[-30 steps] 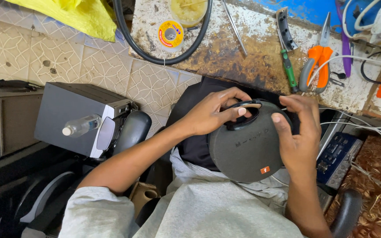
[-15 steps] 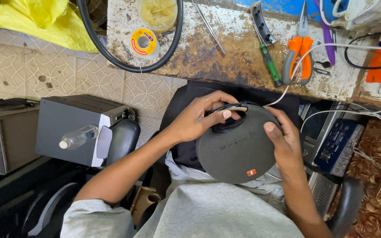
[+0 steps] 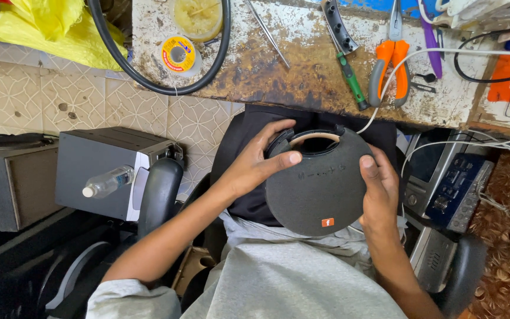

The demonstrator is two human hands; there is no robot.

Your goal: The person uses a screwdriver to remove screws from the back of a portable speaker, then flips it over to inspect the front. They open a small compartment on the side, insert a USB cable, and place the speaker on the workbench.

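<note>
The left hand (image 3: 254, 167) is curling around the upper left edge of a round, dark grey fabric-covered speaker (image 3: 319, 180), its thumb lying across the front face near the handle (image 3: 314, 137) at the top and its fingers wrapping over the rim. The right hand (image 3: 379, 190) is clasping the opposite side, thumb pressed on the front cloth and fingers hidden behind the shell. Both hands are closed on the speaker, which is sitting between them over the person's lap, just below the edge of the counter (image 3: 302, 77).

By the look of the grip, the person is steadying and examining the speaker, probably feeling along the seam by the handle; a next move of prying or turning would call for one hand to keep the body braced while the other shifts its fingers, or lets go to reach up for a tool.

Above the hands, on the worn counter, a green-handled screwdriver (image 3: 350, 80), orange-handled pliers (image 3: 388, 65), tweezers (image 3: 268, 33), a spool of solder (image 3: 179, 55) and a looping black cable (image 3: 149, 82) are lying. To the left, a plastic bottle (image 3: 108, 182) is resting on a grey box-shaped speaker (image 3: 98, 165).
</note>
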